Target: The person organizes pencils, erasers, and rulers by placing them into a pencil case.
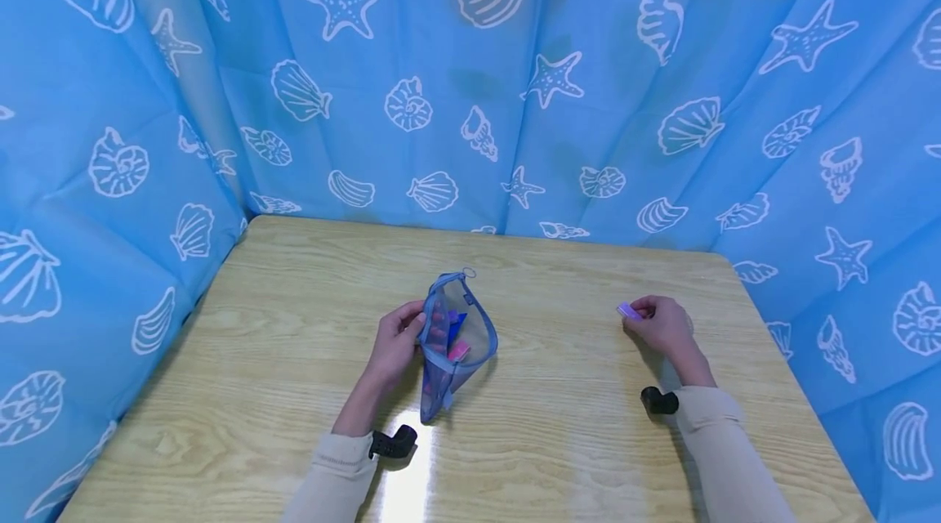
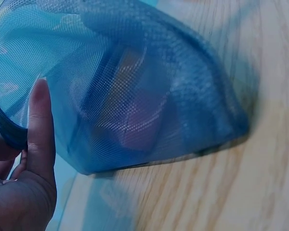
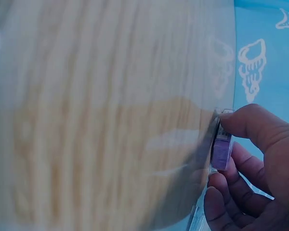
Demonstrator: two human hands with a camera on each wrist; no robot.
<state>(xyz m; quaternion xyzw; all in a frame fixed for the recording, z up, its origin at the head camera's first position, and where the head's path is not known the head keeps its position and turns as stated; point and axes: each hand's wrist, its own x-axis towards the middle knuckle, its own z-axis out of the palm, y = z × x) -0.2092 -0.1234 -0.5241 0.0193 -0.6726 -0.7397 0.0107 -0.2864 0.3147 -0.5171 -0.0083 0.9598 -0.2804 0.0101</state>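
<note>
My left hand [image 1: 394, 347] grips the left rim of a blue mesh zipper pouch [image 1: 435, 382], whose mouth gapes open above the table. Inside show a pink piece [image 1: 459, 351] and a dark blue piece [image 1: 456, 328]; their kinds are unclear. Through the mesh in the left wrist view they look blurred, and the left thumb lies along the outside of the pouch. Far to the right, my right hand [image 1: 664, 327] pinches a small purple block [image 3: 222, 153] with a pale printed end between thumb and fingers, close over the table.
The wood-grain table [image 1: 559, 425] has a glossy top with a bright reflection near the front. Blue curtains [image 1: 456, 139] printed with white shells and starfish stand along its back and sides. A clear object [image 3: 196, 219] shows under the right fingers in the right wrist view.
</note>
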